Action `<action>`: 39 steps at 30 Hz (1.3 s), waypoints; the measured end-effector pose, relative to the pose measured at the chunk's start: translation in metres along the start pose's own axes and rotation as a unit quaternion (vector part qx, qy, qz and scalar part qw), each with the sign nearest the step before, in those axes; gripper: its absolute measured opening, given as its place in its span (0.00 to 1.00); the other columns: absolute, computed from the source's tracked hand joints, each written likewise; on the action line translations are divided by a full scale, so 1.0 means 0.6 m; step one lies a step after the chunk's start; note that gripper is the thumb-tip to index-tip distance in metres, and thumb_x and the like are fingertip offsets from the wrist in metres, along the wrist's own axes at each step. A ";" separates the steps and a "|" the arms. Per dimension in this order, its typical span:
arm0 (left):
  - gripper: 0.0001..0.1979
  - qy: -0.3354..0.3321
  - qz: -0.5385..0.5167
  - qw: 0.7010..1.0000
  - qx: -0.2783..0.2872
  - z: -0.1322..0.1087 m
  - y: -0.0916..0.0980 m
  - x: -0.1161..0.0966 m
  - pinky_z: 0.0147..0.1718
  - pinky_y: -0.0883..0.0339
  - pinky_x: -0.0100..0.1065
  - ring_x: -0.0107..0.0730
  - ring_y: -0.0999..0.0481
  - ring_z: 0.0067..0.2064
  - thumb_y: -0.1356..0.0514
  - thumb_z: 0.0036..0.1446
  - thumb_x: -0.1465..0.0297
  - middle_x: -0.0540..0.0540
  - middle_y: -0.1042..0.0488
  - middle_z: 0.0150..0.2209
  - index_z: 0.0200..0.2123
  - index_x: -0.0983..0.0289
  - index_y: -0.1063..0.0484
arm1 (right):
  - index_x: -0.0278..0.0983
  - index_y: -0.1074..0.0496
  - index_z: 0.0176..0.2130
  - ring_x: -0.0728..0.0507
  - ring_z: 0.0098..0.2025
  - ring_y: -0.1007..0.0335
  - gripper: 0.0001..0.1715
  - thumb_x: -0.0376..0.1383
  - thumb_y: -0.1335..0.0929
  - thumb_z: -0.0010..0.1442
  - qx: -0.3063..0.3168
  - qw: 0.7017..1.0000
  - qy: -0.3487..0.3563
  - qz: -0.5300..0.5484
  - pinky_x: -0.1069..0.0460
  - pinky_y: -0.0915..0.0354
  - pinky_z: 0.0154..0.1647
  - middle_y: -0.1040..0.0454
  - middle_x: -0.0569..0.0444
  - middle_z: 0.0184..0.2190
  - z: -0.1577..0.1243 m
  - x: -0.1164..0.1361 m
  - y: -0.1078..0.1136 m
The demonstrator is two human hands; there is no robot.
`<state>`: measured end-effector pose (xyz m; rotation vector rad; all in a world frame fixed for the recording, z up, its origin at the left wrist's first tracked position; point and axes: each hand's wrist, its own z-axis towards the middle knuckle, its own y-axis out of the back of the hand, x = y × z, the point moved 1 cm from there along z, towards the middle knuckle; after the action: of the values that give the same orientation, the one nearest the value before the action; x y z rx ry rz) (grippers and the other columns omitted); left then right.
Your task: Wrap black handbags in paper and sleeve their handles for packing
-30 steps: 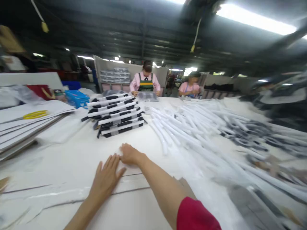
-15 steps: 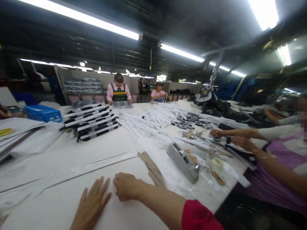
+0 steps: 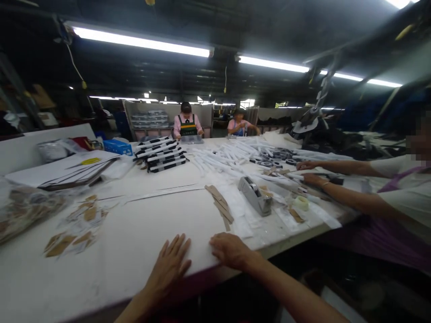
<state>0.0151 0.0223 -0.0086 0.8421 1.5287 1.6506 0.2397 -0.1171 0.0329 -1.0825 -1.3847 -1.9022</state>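
My left hand (image 3: 170,262) lies palm down on the white tabletop (image 3: 144,224) near its front edge, fingers stretched out and thumb apart. To its right, my right hand (image 3: 232,251) rests on the same surface with its fingers curled in; whatever they hold, if anything, is hidden. Beyond the right hand lie overlapping grey-brown cardboard strips (image 3: 220,204). A grey tape dispenser (image 3: 256,195) stands farther to the right. Long thin strips (image 3: 164,193) run across the table ahead of both hands.
Brown scraps (image 3: 63,244) and a clear bag (image 3: 30,208) lie left. Yellow-handled scissors (image 3: 90,161) rest on stacked sheets. Black-and-white bundles (image 3: 166,157), a blue box (image 3: 117,146) and white strips (image 3: 222,157) are farther back. A co-worker's arms (image 3: 343,186) reach in from the right; two people sit opposite.
The view has swung left and back, showing more of the table's front edge and the scraps at left. Both hands keep nearly the same pose. The co-worker's hands at right have shifted.
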 end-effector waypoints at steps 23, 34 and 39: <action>0.21 0.268 -0.329 0.903 -0.064 0.491 0.041 -0.039 0.54 0.34 0.52 0.45 0.30 0.56 0.47 0.68 0.60 0.62 0.34 0.58 0.58 0.67 0.35 | 0.38 0.34 0.58 0.36 0.56 0.31 0.23 0.40 0.35 0.66 -0.314 0.886 0.115 -0.322 0.36 0.33 0.56 0.28 0.43 0.53 -0.022 -0.212 0.166; 0.22 0.125 -0.265 0.951 -0.100 0.589 -0.014 -0.030 0.61 0.46 0.54 0.54 0.34 0.60 0.48 0.63 0.64 0.70 0.30 0.55 0.54 0.72 0.32 | 0.40 0.35 0.59 0.36 0.54 0.28 0.25 0.36 0.34 0.63 -0.321 0.873 0.083 -0.357 0.39 0.27 0.52 0.26 0.46 0.54 -0.024 -0.211 0.164; 0.25 0.069 -0.280 0.951 -0.109 0.582 -0.035 -0.023 0.58 0.38 0.48 0.49 0.29 0.56 0.51 0.59 0.58 0.66 0.27 0.53 0.52 0.68 0.31 | 0.37 0.35 0.59 0.38 0.57 0.30 0.25 0.35 0.34 0.63 -0.299 0.884 0.083 -0.350 0.43 0.28 0.55 0.28 0.45 0.56 -0.023 -0.201 0.166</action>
<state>0.3201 0.1942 -0.0010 0.1467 1.4671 1.4292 0.3787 -0.1658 -0.0210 -0.6570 -1.2003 -3.0138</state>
